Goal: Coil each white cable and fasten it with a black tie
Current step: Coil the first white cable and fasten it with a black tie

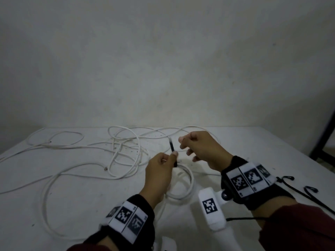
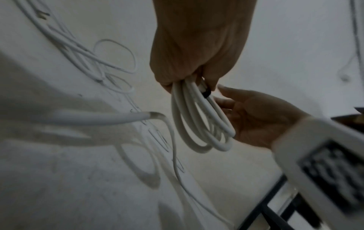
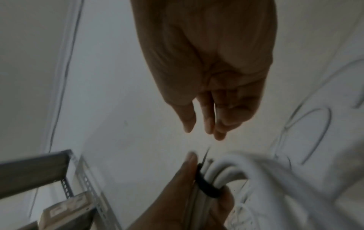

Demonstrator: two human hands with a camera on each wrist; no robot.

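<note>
Left hand [image 1: 159,171] grips a coiled white cable [image 1: 181,185], several loops bunched in the fist and hanging below it, held above the white table [image 1: 235,142]. A black tie [image 1: 173,153] is wrapped round the bunch right at the thumb; in the right wrist view it shows as a dark band across the strands. Its free tail sticks up from the left hand, pointing away from the person.

Right hand [image 1: 201,151] is just beside the coil, on its right, fingers loosely curled and slightly spread, pinching nothing; the tail tip stands just short of its fingertips. It does not touch the tie as far as the views show.

Progress, judged: the first coil is wound and the tie is on but looks not yet cinched or finished, with the tail loose. Still left: snug that tie, then the rest. Beyond the coil, further from the person, a tangle of loose white cables [image 1: 125,147] lies uncoiled on the table, and one long strand [image 1: 47,196] loops out to the coil's left. How many cables are there cannot be told. To the coil's right, behind the right wrist, spare black ties [image 1: 299,189] lie on the table. So the task looks early.
</note>
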